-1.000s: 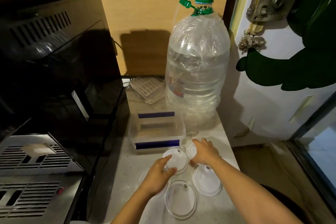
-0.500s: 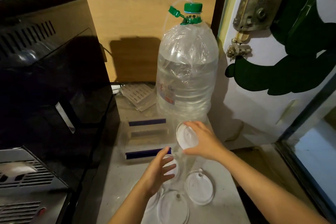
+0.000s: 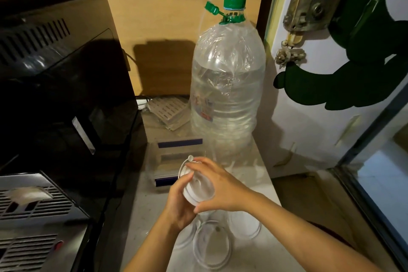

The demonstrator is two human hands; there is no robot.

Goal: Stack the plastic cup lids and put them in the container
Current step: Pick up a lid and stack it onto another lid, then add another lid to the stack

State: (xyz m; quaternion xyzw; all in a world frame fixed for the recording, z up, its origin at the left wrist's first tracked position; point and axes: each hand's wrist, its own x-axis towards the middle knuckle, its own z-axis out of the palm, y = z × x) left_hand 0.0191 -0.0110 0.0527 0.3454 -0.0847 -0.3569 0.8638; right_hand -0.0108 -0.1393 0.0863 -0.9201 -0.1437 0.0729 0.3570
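Fingers (image 3: 194, 166) of both hands now clasp 2 lids (image 3: 197, 187), newly lifted and joined; stacking has begun, 3 lids remain on tabletop (image 3: 143, 210).

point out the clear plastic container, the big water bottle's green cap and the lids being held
clear plastic container (image 3: 154, 159), head view, left wall
green cap (image 3: 234, 3), head view, side
held white lids (image 3: 198, 190), head view, top face

I saw 1 big water bottle (image 3: 227, 97) with green cap (image 3: 234, 3) | black coffee machine (image 3: 55, 86) left | rusty door lock (image 3: 309, 4) right
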